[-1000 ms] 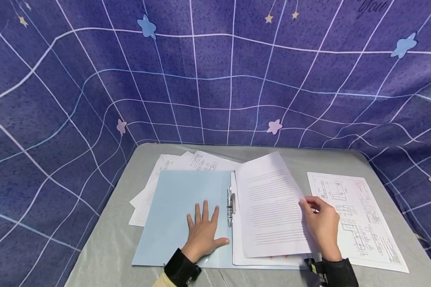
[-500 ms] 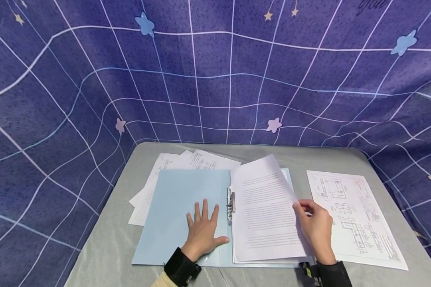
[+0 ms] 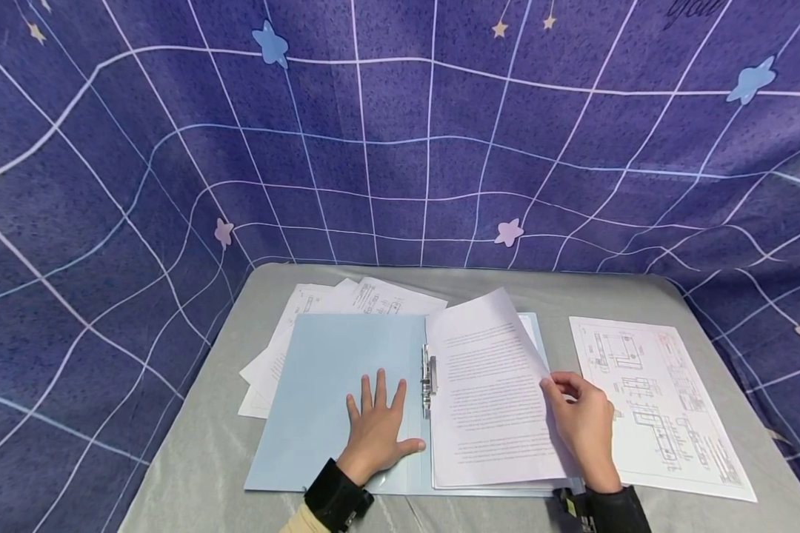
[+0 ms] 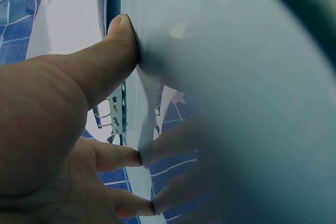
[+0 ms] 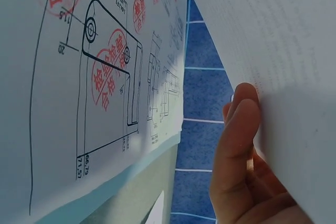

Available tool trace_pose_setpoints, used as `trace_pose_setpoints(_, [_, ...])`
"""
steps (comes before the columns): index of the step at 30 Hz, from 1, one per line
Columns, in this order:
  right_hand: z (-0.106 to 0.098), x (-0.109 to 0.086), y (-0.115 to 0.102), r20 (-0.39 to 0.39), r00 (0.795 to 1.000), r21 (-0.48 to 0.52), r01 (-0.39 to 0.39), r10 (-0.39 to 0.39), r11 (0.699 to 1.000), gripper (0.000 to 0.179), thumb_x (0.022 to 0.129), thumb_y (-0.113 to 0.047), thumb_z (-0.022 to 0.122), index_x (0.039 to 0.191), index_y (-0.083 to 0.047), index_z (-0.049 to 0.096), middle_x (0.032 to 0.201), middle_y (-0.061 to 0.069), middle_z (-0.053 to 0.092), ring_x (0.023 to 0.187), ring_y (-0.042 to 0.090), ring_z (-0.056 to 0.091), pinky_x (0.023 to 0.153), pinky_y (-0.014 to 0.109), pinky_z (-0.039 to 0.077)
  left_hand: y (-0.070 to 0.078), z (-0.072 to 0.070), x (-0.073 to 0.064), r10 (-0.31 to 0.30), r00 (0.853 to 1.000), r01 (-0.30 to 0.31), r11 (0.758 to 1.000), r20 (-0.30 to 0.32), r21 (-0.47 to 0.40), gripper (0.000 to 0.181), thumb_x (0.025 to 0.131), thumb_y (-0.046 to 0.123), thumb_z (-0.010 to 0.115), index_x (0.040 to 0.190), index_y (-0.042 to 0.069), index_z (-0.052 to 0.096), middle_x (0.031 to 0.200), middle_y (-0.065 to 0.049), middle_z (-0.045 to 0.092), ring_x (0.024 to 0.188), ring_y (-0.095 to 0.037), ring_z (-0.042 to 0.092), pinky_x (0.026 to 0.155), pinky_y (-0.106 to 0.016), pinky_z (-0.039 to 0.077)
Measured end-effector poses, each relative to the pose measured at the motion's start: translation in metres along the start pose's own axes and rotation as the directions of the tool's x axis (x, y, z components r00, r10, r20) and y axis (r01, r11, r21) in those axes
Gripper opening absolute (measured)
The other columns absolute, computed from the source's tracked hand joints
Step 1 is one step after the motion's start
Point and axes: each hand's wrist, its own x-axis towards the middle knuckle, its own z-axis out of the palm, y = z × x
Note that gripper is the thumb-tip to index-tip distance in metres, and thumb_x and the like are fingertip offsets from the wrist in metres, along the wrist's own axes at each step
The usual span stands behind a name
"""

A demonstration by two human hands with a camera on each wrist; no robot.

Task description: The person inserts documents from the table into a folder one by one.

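A light blue ring binder (image 3: 347, 355) lies opened on the table. My left hand (image 3: 376, 433) rests flat on the inside of its left cover, fingers spread; the left wrist view shows the thumb and fingertips touching the glossy cover. At the spine is a metal clip mechanism (image 3: 428, 381). My right hand (image 3: 581, 422) pinches the right edge of a printed text page (image 3: 493, 400), lifted and bowed over the right side. In the right wrist view a technical drawing (image 5: 58, 103) with red stamps lies beneath the raised page.
Loose sheets (image 3: 367, 298) stick out from behind and left of the binder. A separate drawing sheet (image 3: 667, 414) lies on the grey tablecloth (image 3: 193, 459) to the right, partly behind my right hand. A purple curtain (image 3: 400, 148) with stars hangs behind the table.
My right hand has moved left with the page's edge, so the page lies further over the sheets below and the binder's right cover edge shows. My left hand has stayed in place.
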Motion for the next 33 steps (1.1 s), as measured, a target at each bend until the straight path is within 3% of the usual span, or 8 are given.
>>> trace_pose_setpoints(20, [0.011,-0.003,0.016,0.061,0.997,-0.051,-0.042,0.045,0.998,0.014,0.085,-0.018,0.076,0.095,-0.008,0.073,0.08,0.009,0.073,0.062,0.02,0.066,0.059,0.033,0.043,0.001,-0.002,0.0,-0.009,1.0,0.009,1.0,0.011,0.003,0.102,0.072,0.057,0.079,0.15,0.005,0.038,0.156,-0.032,0.015,0.141,-0.056,0.007,0.101,-0.078,0.011])
trace_pose_setpoints(27, [0.015,-0.004,0.022,0.119,0.992,-0.107,-0.028,0.04,0.994,0.033,0.085,-0.017,0.076,0.115,-0.007,0.067,0.079,0.009,0.072,0.062,0.023,0.065,0.053,0.033,0.041,0.001,-0.001,0.001,-0.006,1.0,0.006,1.0,0.006,0.007,0.102,0.072,0.058,0.078,0.15,0.005,0.038,0.156,-0.033,0.015,0.141,-0.057,0.006,0.101,-0.078,0.011])
trace_pose_setpoints(33, [0.017,-0.004,0.022,0.217,0.974,-0.163,-0.031,0.067,0.986,0.047,0.087,-0.016,0.074,0.13,-0.007,0.058,0.089,0.016,0.07,0.063,0.023,0.063,0.051,0.031,0.039,0.001,0.0,0.001,-0.017,1.0,0.017,1.0,0.009,0.004,0.103,0.071,0.058,0.079,0.15,0.005,0.038,0.156,-0.033,0.015,0.141,-0.056,0.006,0.101,-0.078,0.011])
